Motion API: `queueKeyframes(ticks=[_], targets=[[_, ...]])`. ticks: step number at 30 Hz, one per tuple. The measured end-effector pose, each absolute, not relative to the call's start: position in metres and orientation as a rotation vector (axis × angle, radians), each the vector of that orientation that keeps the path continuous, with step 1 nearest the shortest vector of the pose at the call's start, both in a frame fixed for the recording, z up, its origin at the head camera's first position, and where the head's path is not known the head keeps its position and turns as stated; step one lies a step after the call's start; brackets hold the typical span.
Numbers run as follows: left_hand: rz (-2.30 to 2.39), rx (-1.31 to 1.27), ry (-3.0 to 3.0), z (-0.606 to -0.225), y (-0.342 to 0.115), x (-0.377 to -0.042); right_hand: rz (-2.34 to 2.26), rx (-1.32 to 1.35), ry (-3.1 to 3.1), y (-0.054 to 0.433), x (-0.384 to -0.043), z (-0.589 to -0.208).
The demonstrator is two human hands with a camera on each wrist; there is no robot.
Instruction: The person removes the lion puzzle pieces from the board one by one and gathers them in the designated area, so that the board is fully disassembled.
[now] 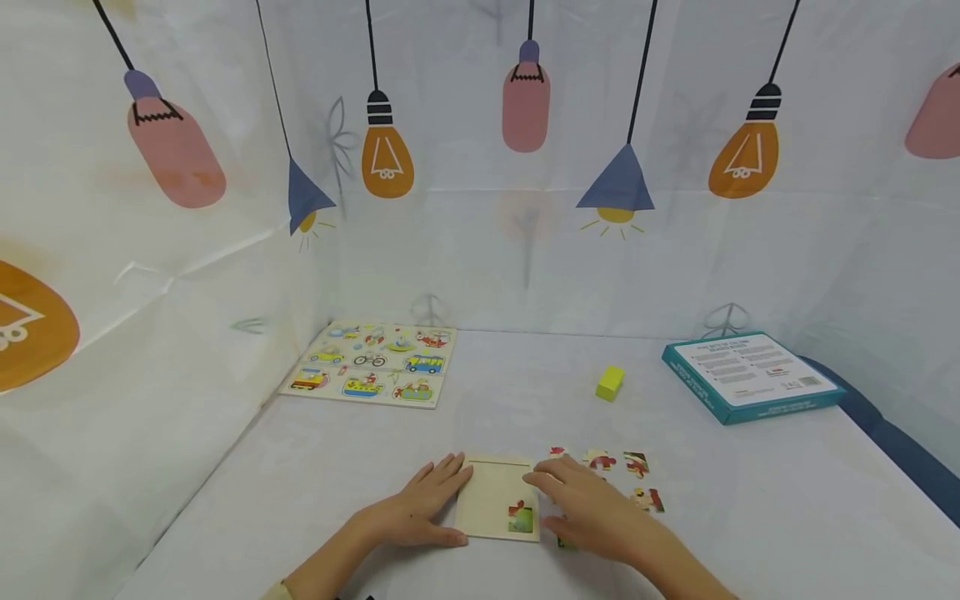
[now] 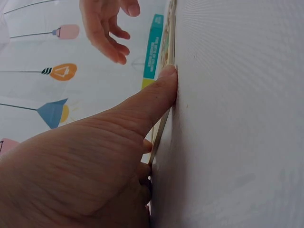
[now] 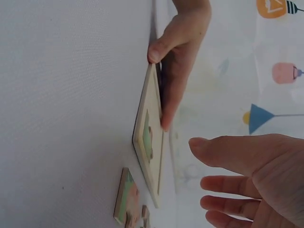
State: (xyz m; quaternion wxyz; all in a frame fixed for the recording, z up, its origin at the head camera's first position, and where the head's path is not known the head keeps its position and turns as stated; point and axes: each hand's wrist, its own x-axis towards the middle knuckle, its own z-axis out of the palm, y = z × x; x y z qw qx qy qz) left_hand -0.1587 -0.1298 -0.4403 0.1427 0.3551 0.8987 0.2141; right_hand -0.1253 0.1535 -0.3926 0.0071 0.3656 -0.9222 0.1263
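Observation:
A shallow wooden puzzle tray lies flat on the white table, with one green-and-red puzzle piece in its near right corner. My left hand rests along the tray's left edge, fingers extended, its thumb at the near corner. Above the tray's right side hovers my right hand, fingers loosely bent and holding nothing; the right wrist view shows a gap between its thumb and fingers. Several loose puzzle pieces lie beyond and beside the right hand, some partly hidden by it. One green-edged loose piece lies close to the tray.
A board with vehicle pictures lies at the back left. Toward the back right are a yellow-green block and a flat teal-edged box. A lamp-patterned sheet hangs behind the table and along its left side.

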Motion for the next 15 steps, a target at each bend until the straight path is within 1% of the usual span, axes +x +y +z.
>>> queueKeyframes(ticks=[5,15], targets=[[0.615,1.028,2.599,-0.441,-0.130,-0.158,0.371,1.197,-2.856,0.144,-0.128,-0.399],[0.622,1.024,2.586,-0.440,-0.130,-0.159,0.180,1.282,-2.892,0.129,-0.129,-0.409]])
